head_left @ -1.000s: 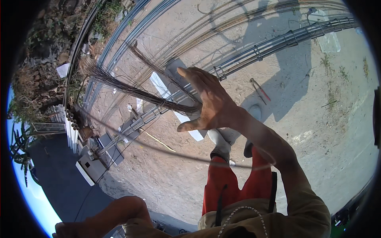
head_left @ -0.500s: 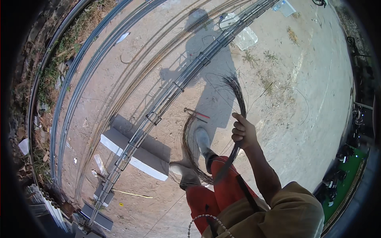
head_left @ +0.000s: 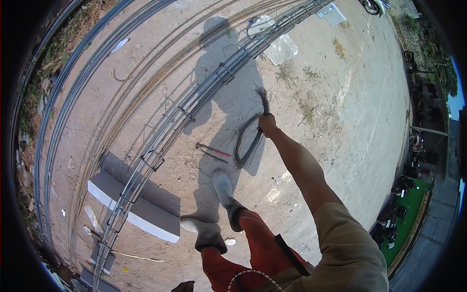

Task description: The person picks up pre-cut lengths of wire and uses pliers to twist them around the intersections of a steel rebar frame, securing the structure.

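My right hand is closed round a bundle of thin dark tie wire near its frayed end. The arm is stretched out ahead, and the bundle curves from the fist in a loop. I cannot tell whether that loop touches the ground. Just left of the bundle, a pair of pincers lies on the ground, one handle red and the other dark. At the lower edge a part of my left hand shows, dark and cut off by the frame, so its fingers cannot be read.
A long rebar cage runs diagonally on my left, propped over a grey block. Beyond it lie rusty bars and bluish bars. Pale plastic sheets lie at the far end. My boots stand on sandy ground.
My right hand has reached forward with the wire bundle, which has swung away from my legs to beyond my boots. Part of my left hand has come in at the lower edge.
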Demonstrator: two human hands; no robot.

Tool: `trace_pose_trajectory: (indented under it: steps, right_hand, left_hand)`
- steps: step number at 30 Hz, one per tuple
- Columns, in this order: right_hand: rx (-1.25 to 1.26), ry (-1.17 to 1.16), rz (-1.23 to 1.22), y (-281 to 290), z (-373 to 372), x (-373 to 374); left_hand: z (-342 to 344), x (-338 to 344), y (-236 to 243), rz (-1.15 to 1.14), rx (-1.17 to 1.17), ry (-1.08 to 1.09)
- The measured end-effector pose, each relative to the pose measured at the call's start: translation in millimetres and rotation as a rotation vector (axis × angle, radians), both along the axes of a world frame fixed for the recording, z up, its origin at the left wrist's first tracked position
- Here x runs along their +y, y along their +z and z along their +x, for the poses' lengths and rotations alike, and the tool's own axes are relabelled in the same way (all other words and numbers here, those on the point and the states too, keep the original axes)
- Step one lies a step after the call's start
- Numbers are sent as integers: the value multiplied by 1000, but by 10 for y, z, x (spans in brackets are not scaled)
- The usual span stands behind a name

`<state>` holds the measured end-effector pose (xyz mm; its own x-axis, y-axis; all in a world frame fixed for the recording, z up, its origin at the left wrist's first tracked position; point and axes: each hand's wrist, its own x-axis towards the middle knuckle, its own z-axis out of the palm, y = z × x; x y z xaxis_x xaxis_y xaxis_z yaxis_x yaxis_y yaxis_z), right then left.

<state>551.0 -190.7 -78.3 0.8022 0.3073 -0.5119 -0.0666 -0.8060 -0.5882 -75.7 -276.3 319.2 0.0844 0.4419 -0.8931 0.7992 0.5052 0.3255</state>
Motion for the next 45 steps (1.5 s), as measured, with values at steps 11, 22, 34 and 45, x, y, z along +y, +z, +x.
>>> trace_pose_trajectory:
  steps: [11,22,34,45]
  right_hand:
    - [-942,311,-436,45,915,-3161]
    - [-1422,1233,-158,-109,-476,-210]
    - [680,1233,599,-460,-3646,-272]
    - [492,1131,440,-559,-4277,-189]
  left_hand:
    - [379,774,-2874,162,-478,-39]
    - [1011,1127,-4207,32,-1036,-20]
    - [819,847,-4496,45,-1208,917]
    - [410,773,-4476,738,-1106,1409]
